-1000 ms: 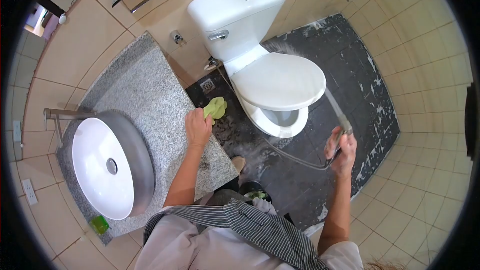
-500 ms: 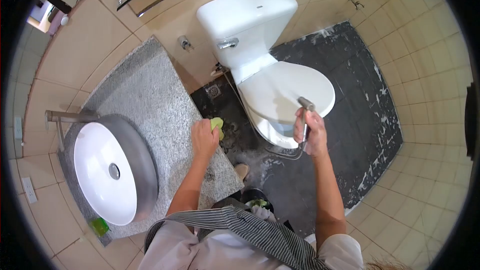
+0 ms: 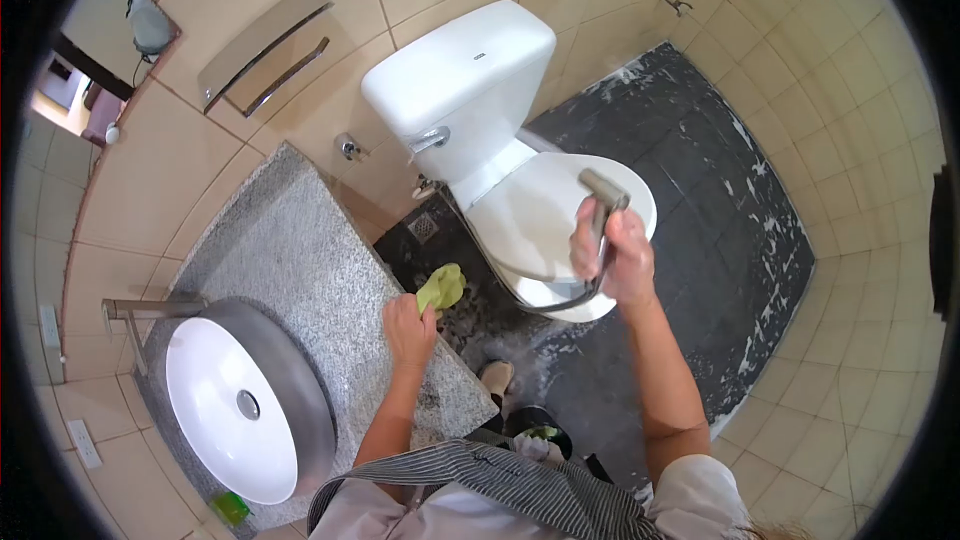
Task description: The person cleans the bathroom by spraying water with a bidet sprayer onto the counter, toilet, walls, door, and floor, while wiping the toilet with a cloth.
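My right hand is wrapped round the handle of a metal bidet sprayer, held above the front of the white toilet's closed lid. A hose runs from the sprayer below the bowl and back to the wall. Over the edge of the grey granite counter, my left hand grips a yellow-green cloth that sticks out past the fingers. Dark floor tiles with whitish patches lie beneath both hands.
On the counter stand a round basin, a tall faucet and a green object. Near my feet is a dark bin. A floor drain, toilet paper holder and wall tap are beyond.
The view has shifted, so the counter and basin sit lower. My left hand shows more of the cloth, now extending up from the fingers. The sprayer looks closer to the camera, its head turned.
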Available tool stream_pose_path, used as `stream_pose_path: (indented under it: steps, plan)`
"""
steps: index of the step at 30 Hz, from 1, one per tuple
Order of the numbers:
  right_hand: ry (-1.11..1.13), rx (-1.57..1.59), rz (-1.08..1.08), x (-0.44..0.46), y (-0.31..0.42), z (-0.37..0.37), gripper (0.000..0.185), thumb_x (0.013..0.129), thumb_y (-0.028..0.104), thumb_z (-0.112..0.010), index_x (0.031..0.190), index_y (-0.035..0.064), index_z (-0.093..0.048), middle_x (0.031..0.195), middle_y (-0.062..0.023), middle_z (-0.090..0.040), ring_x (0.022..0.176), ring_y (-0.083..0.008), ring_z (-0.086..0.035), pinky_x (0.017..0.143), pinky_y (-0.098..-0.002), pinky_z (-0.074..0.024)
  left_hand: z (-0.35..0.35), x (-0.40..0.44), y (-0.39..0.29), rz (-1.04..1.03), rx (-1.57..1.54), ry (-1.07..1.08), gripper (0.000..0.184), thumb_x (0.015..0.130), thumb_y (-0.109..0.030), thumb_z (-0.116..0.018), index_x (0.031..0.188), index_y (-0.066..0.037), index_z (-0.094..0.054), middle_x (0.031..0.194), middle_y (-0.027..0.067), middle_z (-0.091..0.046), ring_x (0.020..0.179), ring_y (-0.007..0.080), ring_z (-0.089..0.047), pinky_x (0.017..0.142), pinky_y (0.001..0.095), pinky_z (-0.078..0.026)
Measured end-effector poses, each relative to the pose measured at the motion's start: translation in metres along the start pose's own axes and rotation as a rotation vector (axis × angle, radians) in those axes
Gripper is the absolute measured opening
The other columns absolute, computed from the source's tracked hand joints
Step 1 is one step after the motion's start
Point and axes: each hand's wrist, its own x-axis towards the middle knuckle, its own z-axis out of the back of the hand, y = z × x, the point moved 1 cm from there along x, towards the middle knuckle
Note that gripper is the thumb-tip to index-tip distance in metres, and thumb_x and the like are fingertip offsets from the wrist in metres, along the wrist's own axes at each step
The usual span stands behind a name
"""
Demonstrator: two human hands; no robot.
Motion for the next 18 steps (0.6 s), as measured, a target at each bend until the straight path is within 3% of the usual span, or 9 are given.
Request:
stream_pose_path:
  steps: [2,6,14,18]
  plan:
    - [-0.198,-0.025,0.097,0.013,0.014,0.02,0.036,0.092,0.038,-0.05,0.102,0.0033,-0.049,0.061,-0.0031,-0.044,0.045,-0.0108,-0.041,0.04,-0.0253,-0.035,-0.001,0.0,0.001,-0.007,0.009,0.0,0.019,0.074,-0.016,-0.059,0.076,-0.003,-0.046,0.075,0.0177,-0.049,0.076,0.0369,-0.047,0.068,0.047,-0.036]
    - [-0.266,0.124,0.245,0.039,0.05,0.064,0.037,0.093,0.041,-0.045,0.099,0.0044,-0.05,0.061,-0.0019,-0.044,0.046,-0.0111,-0.041,0.041,-0.0263,-0.035,-0.004,-0.001,0.003,-0.005,-0.007,0.004,0.02,0.074,-0.017,-0.059,0.077,-0.002,-0.046,0.076,0.0186,-0.049,0.076,0.0377,-0.047,0.069,0.048,-0.036]
    - [-0.025,0.838,0.31,0.081,0.096,0.181,0.045,0.093,0.041,-0.045,0.093,-0.0029,-0.05,0.064,-0.0014,-0.037,0.052,-0.0124,-0.037,0.046,-0.0252,-0.0354,-0.009,-0.003,0.005,0.001,-0.007,0.047,0.02,0.076,-0.018,-0.057,0.076,-0.001,-0.046,0.077,0.0198,-0.049,0.077,0.039,-0.046,0.071,0.0478,-0.035]
    - [-0.039,1.026,0.217,0.097,0.088,0.232,0.043,0.093,0.039,-0.045,0.091,-0.0042,-0.048,0.062,-0.0009,-0.036,0.051,-0.0128,-0.037,0.047,-0.0265,-0.0363,-0.012,-0.003,0.002,-0.042,-0.024,-0.004,0.019,0.076,-0.016,-0.056,0.075,0.0,-0.046,0.076,0.0198,-0.047,0.075,0.0392,-0.044,0.07,0.0478,-0.034]
